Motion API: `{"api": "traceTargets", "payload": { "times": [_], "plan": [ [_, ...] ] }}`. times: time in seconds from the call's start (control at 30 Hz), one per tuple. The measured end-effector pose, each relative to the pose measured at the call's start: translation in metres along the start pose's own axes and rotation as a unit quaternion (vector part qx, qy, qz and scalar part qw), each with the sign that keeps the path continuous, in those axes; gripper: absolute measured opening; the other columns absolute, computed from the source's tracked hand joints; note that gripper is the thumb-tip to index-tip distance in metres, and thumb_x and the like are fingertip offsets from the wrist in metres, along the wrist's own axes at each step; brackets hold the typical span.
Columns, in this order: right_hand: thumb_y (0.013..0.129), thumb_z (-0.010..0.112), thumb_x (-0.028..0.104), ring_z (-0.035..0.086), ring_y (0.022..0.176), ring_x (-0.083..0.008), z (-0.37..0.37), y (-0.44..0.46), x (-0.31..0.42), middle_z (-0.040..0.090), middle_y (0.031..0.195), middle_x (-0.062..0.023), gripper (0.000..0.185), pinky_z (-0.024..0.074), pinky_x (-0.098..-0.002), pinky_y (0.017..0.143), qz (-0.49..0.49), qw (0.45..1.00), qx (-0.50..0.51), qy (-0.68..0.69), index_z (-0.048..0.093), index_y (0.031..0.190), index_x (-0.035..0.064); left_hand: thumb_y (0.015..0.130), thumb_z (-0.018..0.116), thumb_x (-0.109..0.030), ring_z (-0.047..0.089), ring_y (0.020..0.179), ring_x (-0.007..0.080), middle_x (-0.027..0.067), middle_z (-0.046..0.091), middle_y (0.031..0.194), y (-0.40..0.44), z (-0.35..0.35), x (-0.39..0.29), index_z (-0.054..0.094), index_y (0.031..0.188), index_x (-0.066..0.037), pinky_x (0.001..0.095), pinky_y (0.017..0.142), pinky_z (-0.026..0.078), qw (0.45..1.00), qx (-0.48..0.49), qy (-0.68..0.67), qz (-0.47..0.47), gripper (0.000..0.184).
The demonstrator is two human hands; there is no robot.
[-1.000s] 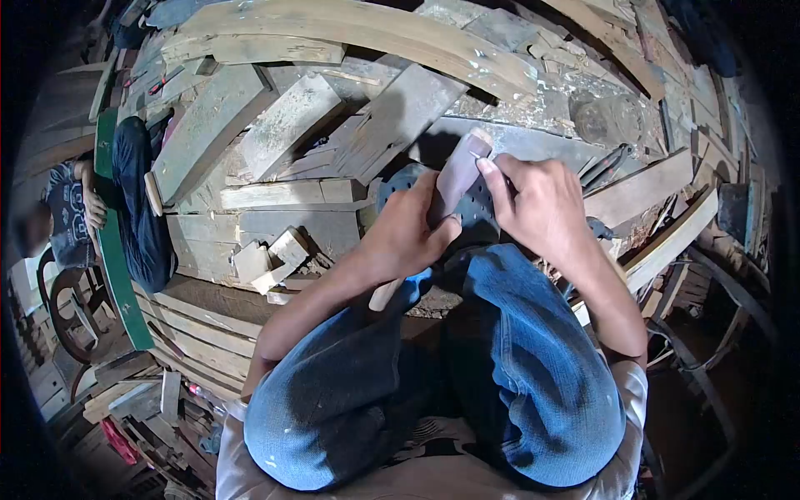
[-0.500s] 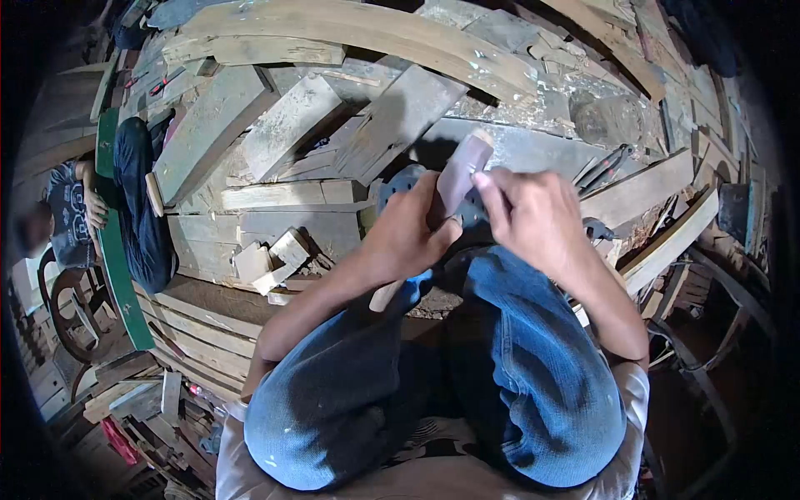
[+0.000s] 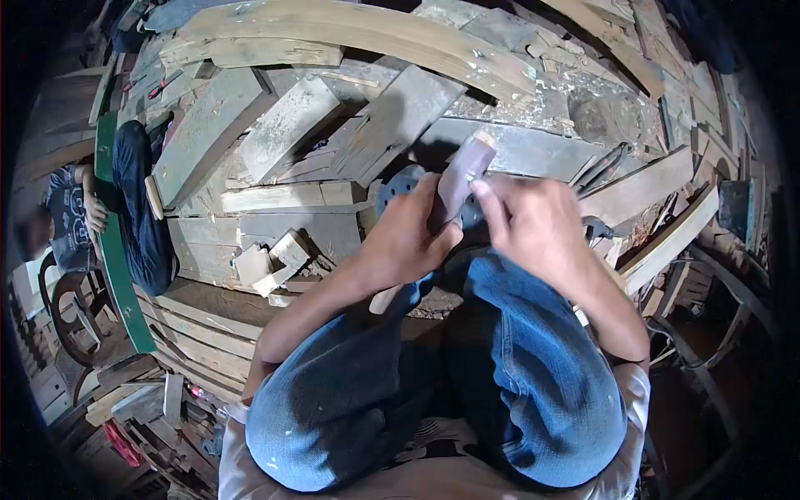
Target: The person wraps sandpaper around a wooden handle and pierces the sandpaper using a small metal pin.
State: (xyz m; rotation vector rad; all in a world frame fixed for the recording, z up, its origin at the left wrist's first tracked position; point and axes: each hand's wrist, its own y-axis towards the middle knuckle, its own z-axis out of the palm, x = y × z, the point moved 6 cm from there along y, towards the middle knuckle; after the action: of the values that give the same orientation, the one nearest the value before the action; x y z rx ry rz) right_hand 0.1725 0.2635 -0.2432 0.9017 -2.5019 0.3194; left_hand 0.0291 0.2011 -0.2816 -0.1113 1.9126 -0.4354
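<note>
Right hand (image 3: pixel 537 221) is seated lower along the greyish-purple piece (image 3: pixel 464 175) than earlier, fingers curled; whether anything is pinched cannot be told. Piece is gripped in closed left hand (image 3: pixel 404 229), beyond the jeans (image 3: pixel 550 375); best kept firmly braced.

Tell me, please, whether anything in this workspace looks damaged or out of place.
The grey board slanting just beyond the left hand looks damaged: its near end is split and ragged rather than cleanly cut. Loose wood pieces lie jumbled farther left, though among so much timber that hardly seems odd.
</note>
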Motion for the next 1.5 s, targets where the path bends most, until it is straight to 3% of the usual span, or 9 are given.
{"api": "traceTargets", "payload": {
  "times": [0.3,0.37,0.7,0.8,1.03,1.1,1.3,1.37,1.5],
  "plan": [
    [0.099,0.059,0.024,0.064,0.047,-0.0362,0.001,-0.011,0.013,0.058,0.049,-0.0168,0.031,0.052,-0.0436,0.046,-0.039,0.998,0.006,0.047,0.07,0.081,0.0022,0.084,0.072,-0.009,0.066,0.066,0.0406,0.024,0.061,0.07,-0.003,-0.002,-0.007,0.046,0.112,0.007,0.0452,0.059,0.048,1.0,-0.001,-0.026,-0.009,0.042],
    [0.098,0.061,0.027,0.065,0.048,-0.0359,-0.004,0.005,-0.003,0.057,0.048,-0.0163,0.032,0.0524,-0.0445,0.047,-0.004,0.999,-0.028,0.036,0.07,0.08,0.0027,0.09,0.069,-0.01,0.057,0.063,0.0129,0.0171,0.062,0.077,-0.002,-0.002,-0.002,0.043,0.131,0.012,0.0321,0.054,0.047,0.998,0.022,0.034,-0.049,0.053],
    [0.097,0.063,0.025,0.065,0.05,-0.0365,-0.004,0.0,-0.003,0.058,0.051,-0.0173,0.029,0.053,-0.0461,0.048,0.016,0.998,-0.029,0.052,0.068,0.077,0.0055,0.089,0.069,-0.007,0.059,0.064,0.0129,0.0158,0.062,0.076,-0.003,-0.002,-0.004,0.041,0.131,0.014,0.0314,0.054,0.048,0.999,-0.015,0.039,0.02,0.054],
    [0.097,0.062,0.025,0.065,0.048,-0.0347,0.001,-0.007,0.005,0.059,0.051,-0.0175,0.029,0.0533,-0.045,0.049,-0.024,0.998,0.002,0.063,0.068,0.076,0.0061,0.089,0.071,-0.008,0.061,0.069,0.0144,0.0179,0.063,0.083,-0.002,-0.002,-0.007,0.039,0.134,0.015,0.031,0.056,0.05,0.997,0.037,0.033,-0.062,0.06],
    [0.098,0.061,0.027,0.066,0.051,-0.0356,0.002,-0.009,0.008,0.058,0.051,-0.0199,0.032,0.0531,-0.0459,0.049,-0.042,0.998,-0.037,0.021,0.069,0.077,0.0045,0.09,0.07,-0.007,0.059,0.069,0.0128,0.0161,0.062,0.082,-0.004,-0.002,-0.003,0.041,0.133,0.011,0.0303,0.056,0.048,0.999,0.024,0.009,-0.033,0.054],
    [0.098,0.061,0.027,0.066,0.051,-0.0368,-0.002,0.007,-0.012,0.059,0.052,-0.0202,0.032,0.0532,-0.0459,0.049,0.026,0.999,-0.027,0.029,0.069,0.078,0.004,0.09,0.069,-0.006,0.058,0.068,0.0124,0.0156,0.062,0.081,-0.004,0.0,0.001,0.042,0.133,0.011,0.0301,0.056,0.048,0.999,0.019,0.011,-0.045,0.053],
    [0.099,0.06,0.023,0.065,0.047,-0.0338,0.007,-0.007,-0.001,0.059,0.05,-0.0179,0.027,0.0511,-0.0458,0.046,-0.007,0.998,0.038,0.051,0.07,0.086,0.0018,0.09,0.07,-0.007,0.057,0.065,0.0118,0.0137,0.06,0.075,-0.004,-0.001,-0.004,0.04,0.132,0.014,0.0293,0.055,0.046,0.999,0.017,0.015,-0.024,0.055],
    [0.099,0.061,0.024,0.063,0.045,-0.0344,-0.006,0.006,-0.012,0.058,0.05,-0.0168,0.028,0.0501,-0.0453,0.045,0.005,0.997,-0.063,0.032,0.07,0.084,0.0022,0.091,0.07,-0.008,0.057,0.064,0.0113,0.0125,0.06,0.074,-0.004,0.0,0.007,0.039,0.133,0.015,0.0287,0.054,0.046,1.0,-0.012,0.009,-0.017,0.057],
    [0.097,0.062,0.025,0.064,0.046,-0.0353,0.004,-0.012,0.009,0.059,0.05,-0.0162,0.029,0.0512,-0.0462,0.046,-0.042,0.998,-0.027,0.045,0.068,0.08,0.0031,0.092,0.069,-0.007,0.058,0.064,0.0105,0.0103,0.062,0.079,-0.006,-0.002,-0.002,0.039,0.134,0.015,0.0275,0.054,0.047,0.998,0.025,-0.025,-0.057,0.057]
  ]
}}
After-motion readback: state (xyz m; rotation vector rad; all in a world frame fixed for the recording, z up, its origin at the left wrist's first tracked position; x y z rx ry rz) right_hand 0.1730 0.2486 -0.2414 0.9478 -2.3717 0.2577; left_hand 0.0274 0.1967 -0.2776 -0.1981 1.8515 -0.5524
